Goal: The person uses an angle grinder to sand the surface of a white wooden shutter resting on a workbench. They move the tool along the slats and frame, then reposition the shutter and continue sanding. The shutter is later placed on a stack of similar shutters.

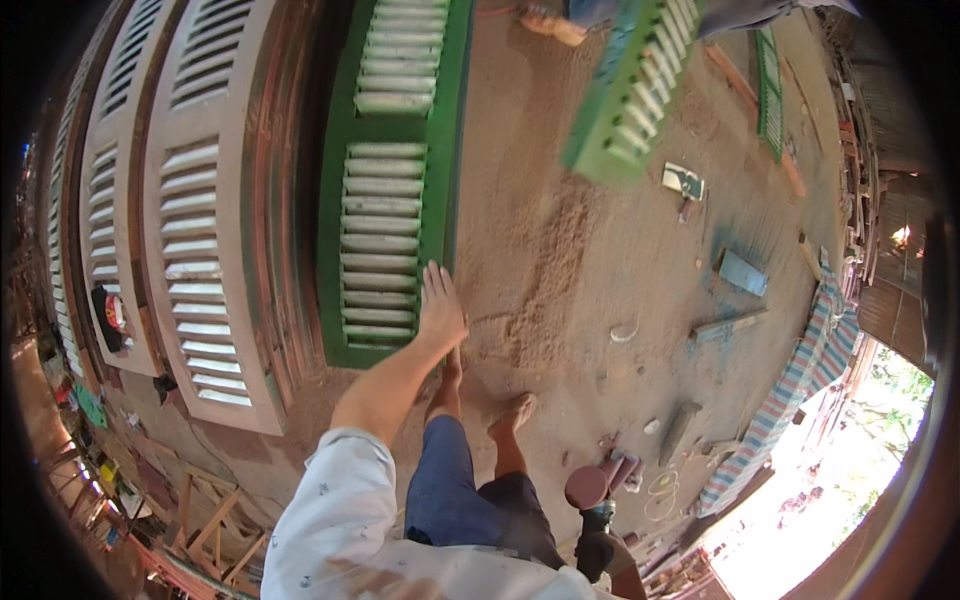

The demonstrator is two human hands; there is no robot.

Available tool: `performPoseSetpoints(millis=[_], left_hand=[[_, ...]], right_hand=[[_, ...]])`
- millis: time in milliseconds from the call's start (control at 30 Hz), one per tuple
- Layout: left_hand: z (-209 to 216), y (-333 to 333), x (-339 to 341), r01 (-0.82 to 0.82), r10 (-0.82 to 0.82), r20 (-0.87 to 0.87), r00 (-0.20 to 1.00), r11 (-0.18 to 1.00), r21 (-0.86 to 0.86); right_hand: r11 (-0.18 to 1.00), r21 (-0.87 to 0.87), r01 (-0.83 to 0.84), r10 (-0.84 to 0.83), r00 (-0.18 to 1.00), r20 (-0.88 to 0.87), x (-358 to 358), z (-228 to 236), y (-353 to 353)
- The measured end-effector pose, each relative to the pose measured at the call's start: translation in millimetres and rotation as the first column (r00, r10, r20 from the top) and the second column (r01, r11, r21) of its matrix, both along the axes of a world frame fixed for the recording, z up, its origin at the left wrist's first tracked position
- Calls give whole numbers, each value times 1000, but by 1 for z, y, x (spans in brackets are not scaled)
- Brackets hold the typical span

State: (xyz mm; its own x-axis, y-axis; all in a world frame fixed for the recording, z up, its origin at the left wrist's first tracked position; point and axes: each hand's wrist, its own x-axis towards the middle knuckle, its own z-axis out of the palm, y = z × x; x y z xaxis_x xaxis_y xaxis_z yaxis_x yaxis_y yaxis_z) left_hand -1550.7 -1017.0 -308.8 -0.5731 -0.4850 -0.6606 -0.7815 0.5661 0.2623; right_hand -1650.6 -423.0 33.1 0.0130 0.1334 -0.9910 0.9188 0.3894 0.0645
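Observation:
My left hand (pixel 441 308) lies with fingers stretched along the lower right edge of a green louvred shutter (pixel 343 240) with pale worn slats. It touches the frame and holds nothing. At the lower right, a power sander with a round reddish-brown disc (pixel 586 487) is at my right hand (pixel 597 556). That hand looks dark and shadowed, and its fingers are mostly hidden, but it appears closed round the tool's body. The disc is well apart from the shutter.
Pale louvred shutters (pixel 205 250) stand at the left. Another person's foot (pixel 553 25) and a blurred, tilted green shutter (pixel 635 95) are at the top. On the dirt floor lie a blue block (pixel 743 272), wood pieces (pixel 730 325) and a cable (pixel 660 492). A striped cloth (pixel 765 425) hangs at the right.

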Motion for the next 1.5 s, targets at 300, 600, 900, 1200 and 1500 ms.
performPoseSetpoints(millis=[300, 600, 900, 1200, 1500], left_hand=[[39, 71, 27, -279, 255, 116, 960, 915, 291], [74, 213, 174, -285, 349, -81, 934, 860, 423], [110, 207, 232, -814, 939, 341, -43, -231, 533], [119, 244, 236, -837, 992, 118, -39, -97, 538], [135, 245, 224, -773, 954, 271, -130, -269, 575]], right_hand=[[996, -79, -39, 38, 999, -16, -24, -8, -5], [991, -133, 1, -13, 996, -84, -23, 14, -21], [982, -49, -183, 163, 949, -269, -17, 33, -61], [962, -274, -15, -28, 988, -152, -25, 6, 4], [981, -141, -136, 71, 918, -389, -45, -23, 74]])
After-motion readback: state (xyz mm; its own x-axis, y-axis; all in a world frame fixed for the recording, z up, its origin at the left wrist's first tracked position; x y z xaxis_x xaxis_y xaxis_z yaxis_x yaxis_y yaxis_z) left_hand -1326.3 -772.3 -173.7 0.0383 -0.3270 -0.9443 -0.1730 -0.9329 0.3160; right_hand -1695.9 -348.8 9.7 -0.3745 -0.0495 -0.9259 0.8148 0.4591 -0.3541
